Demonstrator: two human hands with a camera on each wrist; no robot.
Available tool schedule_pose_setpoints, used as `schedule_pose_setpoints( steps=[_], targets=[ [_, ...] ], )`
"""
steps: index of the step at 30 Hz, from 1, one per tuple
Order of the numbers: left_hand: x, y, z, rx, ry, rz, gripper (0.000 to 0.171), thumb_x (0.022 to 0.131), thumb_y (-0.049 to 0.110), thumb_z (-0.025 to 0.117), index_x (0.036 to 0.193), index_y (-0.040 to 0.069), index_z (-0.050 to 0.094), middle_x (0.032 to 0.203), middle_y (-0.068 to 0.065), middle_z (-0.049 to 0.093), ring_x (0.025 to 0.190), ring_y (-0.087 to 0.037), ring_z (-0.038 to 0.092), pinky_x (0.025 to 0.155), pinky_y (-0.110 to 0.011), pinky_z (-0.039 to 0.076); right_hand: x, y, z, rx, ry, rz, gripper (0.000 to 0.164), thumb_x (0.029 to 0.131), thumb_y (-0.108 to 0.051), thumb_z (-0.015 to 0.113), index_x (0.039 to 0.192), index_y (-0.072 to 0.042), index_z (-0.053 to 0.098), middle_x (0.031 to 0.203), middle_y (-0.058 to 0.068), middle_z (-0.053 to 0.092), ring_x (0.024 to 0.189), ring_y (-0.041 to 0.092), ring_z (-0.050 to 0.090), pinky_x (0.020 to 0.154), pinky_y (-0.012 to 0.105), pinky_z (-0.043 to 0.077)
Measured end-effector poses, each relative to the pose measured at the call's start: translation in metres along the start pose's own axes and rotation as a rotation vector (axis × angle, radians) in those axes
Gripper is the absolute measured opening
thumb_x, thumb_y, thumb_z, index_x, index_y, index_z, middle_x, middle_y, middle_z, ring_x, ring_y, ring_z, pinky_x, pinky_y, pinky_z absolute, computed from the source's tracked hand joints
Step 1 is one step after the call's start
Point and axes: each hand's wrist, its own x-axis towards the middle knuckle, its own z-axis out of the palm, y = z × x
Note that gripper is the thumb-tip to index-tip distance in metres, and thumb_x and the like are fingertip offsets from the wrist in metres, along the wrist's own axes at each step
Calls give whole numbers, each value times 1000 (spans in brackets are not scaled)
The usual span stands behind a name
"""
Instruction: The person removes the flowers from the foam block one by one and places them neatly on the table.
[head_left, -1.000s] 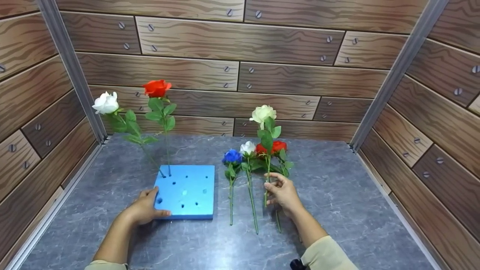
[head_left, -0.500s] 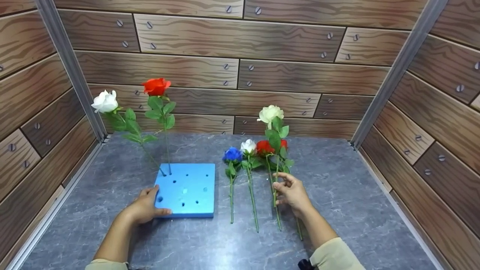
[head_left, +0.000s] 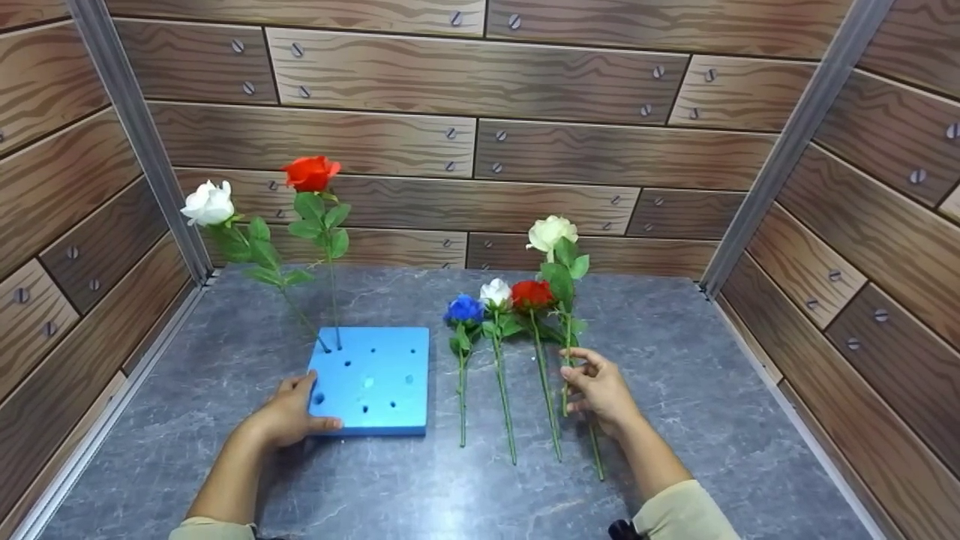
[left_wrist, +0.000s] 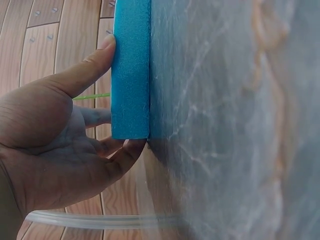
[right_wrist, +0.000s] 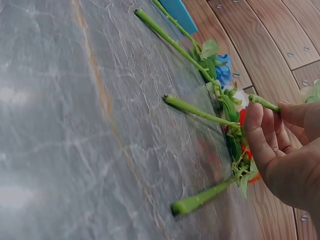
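Wood-patterned walls point(head_left: 375, 142) close in a grey, marble-veined tabletop point(head_left: 390, 487), and at its left sits the blue block point(head_left: 390, 375), just where it was a second ago. Two tall roses rise from the block's back left corner: a red one point(head_left: 310, 175), nearly upright, and a white one point(head_left: 209, 204) that leans left. The cream rose point(head_left: 559, 281) is what has shifted: over the last second it has swung to the right, past the lying red rose point(head_left: 532, 294), which now shows its whole bloom. Beside that lie a white point(head_left: 496, 294) and a blue point(head_left: 464, 309); a fourth stem point(head_left: 597, 454) runs behind the right hand (its bloom I can't make out from here).

The right hand point(head_left: 604, 390) pinches the cream rose by its lower stem, roughly upright, the cut end seemingly off the tabletop. The left hand point(head_left: 289, 415) grips the block's near left corner, thumb at the front. To my eye, the swing leaves the cream rose farther from the block, so its planting isn't done; several small holes point(head_left: 347, 364) there stand unfilled.
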Motion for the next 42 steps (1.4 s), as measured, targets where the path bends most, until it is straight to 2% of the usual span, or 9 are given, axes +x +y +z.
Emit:
schedule_pose_setpoints(
  steps=[7, 14, 22, 27, 31, 36, 42],
  targets=[
    [1, 0, 0, -9, 3, 9, 123, 92, 47, 85, 171, -7, 9, 170, -45, 12, 156, -70, 19, 124, -77, 30, 0, -1, -12, -11, -4, -1, 42, 106, 0, 64, 147, 5, 55, 88, 1, 64, 73, 13, 63, 54, 29, 61],
    [1, -1, -3, -5, -16, -17, 125, 91, 49, 86, 171, -7, 9, 170, -45, 10, 156, -70, 16, 125, -78, 27, -3, 4, -27, -14, 1, 25, 43, 106, -4, 67, 147, 2, 57, 89, 0, 64, 73, 13, 63, 55, 30, 62],
    [1, -1, -2, -4, 8, 2, 122, 91, 48, 86, 171, -7, 11, 169, -45, 14, 155, -70, 19, 124, -77, 30, -9, 7, -49, -56, -23, 50, 46, 108, -9, 66, 152, 0, 55, 96, 2, 65, 77, 14, 66, 60, 31, 63],
    [1, -1, -1, -12, 10, 5, 122, 92, 48, 86, 171, -6, 12, 170, -44, 15, 156, -69, 19, 123, -78, 30, -13, 10, -65, -45, -34, 64, 39, 108, -8, 65, 147, -3, 60, 96, 3, 65, 76, 13, 65, 60, 32, 63],
    [1, -2, -1, -12, 9, 11, 121, 92, 48, 86, 171, -6, 12, 170, -44, 15, 156, -69, 19, 123, -78, 30, -16, 13, -77, -34, -38, 86, 33, 108, -9, 66, 140, -11, 66, 95, 1, 64, 75, 12, 65, 59, 31, 63],
    [0, -1, -1, -5, 15, 11, 121, 92, 48, 86, 171, -7, 13, 169, -45, 15, 156, -70, 19, 123, -79, 30, -18, 17, -89, -42, -35, 112, 36, 108, -10, 66, 144, -8, 64, 94, 1, 63, 74, 12, 66, 59, 30, 63],
    [-1, 0, -1, -3, 13, 3, 120, 92, 48, 86, 171, -6, 13, 170, -45, 14, 156, -70, 18, 123, -79, 29, -21, 22, -97, -28, -52, 125, 31, 108, -8, 66, 139, -12, 67, 90, -1, 63, 71, 11, 65, 59, 31, 63]
  ],
)
